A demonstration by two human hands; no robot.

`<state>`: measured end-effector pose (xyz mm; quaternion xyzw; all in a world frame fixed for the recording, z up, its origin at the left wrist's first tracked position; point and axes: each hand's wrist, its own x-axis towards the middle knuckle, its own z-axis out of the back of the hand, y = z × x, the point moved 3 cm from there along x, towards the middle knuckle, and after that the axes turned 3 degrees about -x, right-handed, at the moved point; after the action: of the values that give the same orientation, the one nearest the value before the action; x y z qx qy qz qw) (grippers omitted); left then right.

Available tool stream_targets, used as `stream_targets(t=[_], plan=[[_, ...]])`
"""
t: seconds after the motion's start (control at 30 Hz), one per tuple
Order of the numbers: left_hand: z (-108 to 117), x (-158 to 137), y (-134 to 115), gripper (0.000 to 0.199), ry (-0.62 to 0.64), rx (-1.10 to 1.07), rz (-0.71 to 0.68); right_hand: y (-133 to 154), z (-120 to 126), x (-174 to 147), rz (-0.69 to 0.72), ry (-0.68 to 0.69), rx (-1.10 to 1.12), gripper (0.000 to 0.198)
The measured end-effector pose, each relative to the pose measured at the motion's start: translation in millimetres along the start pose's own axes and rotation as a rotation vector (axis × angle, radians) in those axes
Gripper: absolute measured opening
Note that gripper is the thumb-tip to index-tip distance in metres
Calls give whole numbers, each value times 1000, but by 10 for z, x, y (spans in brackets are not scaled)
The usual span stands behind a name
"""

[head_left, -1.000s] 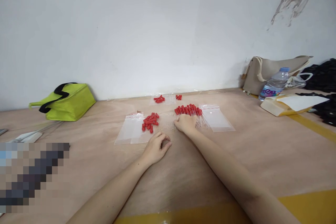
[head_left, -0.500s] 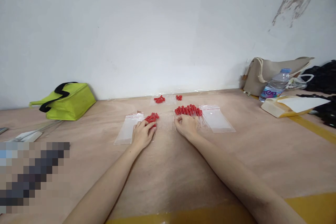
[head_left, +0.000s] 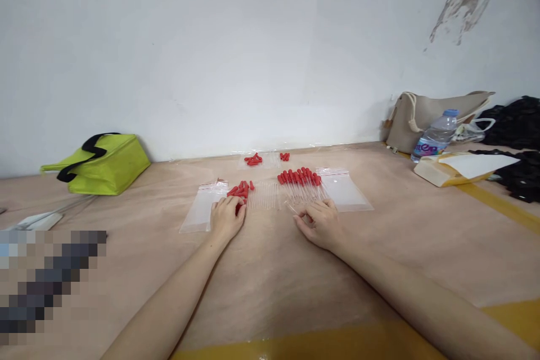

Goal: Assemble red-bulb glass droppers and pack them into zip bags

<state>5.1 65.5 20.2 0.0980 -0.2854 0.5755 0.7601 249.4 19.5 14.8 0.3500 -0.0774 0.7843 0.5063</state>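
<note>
My left hand (head_left: 228, 219) rests at the near edge of a pile of loose red rubber bulbs (head_left: 241, 188), fingers curled, with red showing between thumb and forefinger. A thin clear glass tube (head_left: 291, 207) is pinched in my right hand (head_left: 319, 224), pointing up and left. Right above that hand lies a row of droppers (head_left: 300, 178), clear tubes with red bulbs on their far ends. Bare clear glass tubes (head_left: 264, 196) lie side by side between the two hands. A zip bag (head_left: 196, 211) is partly under my left hand; another zip bag (head_left: 343, 191) lies beside the droppers.
Toward the wall, more red bulbs (head_left: 253, 160) lie on clear plastic. A lime-green bag (head_left: 112, 166) stands at the left. On the right are a water bottle (head_left: 436, 138), a beige bag (head_left: 407, 124), an envelope (head_left: 439, 171) and black plastic (head_left: 517, 124).
My right hand has moved right and toward me, off the dropper row, and a glass tube now shows at its fingertips. My left hand has drawn slightly back, its fingers more curled.
</note>
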Motion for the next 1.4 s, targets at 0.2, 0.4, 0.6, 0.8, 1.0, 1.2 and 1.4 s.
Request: stream_targets(t=[0.2, 0.4, 0.6, 0.8, 1.0, 1.2, 1.4], plan=[[59, -20, -3, 9, -111, -83, 8, -6, -40, 9, 7, 51, 32, 22], [128, -153, -214, 17, -26, -366, -156, -25, -43, 4, 8, 41, 104, 19], [86, -289, -500, 22, 324, -508, -293, -28, -79, 14, 56, 68, 161, 15], [22, -252, -481, 17, 256, -515, -183, 37, -84, 17, 158, 121, 175, 12], [60, -291, -568, 18, 268, -586, -170, 98, -82, 5, 244, 145, 143, 14], [51, -304, -578, 17, 283, -608, -159, 90, -92, -5, 263, 141, 143, 15], [-27, -288, -533, 22, 333, -711, -67, 111, -124, -15, 311, 142, 179, 15]])
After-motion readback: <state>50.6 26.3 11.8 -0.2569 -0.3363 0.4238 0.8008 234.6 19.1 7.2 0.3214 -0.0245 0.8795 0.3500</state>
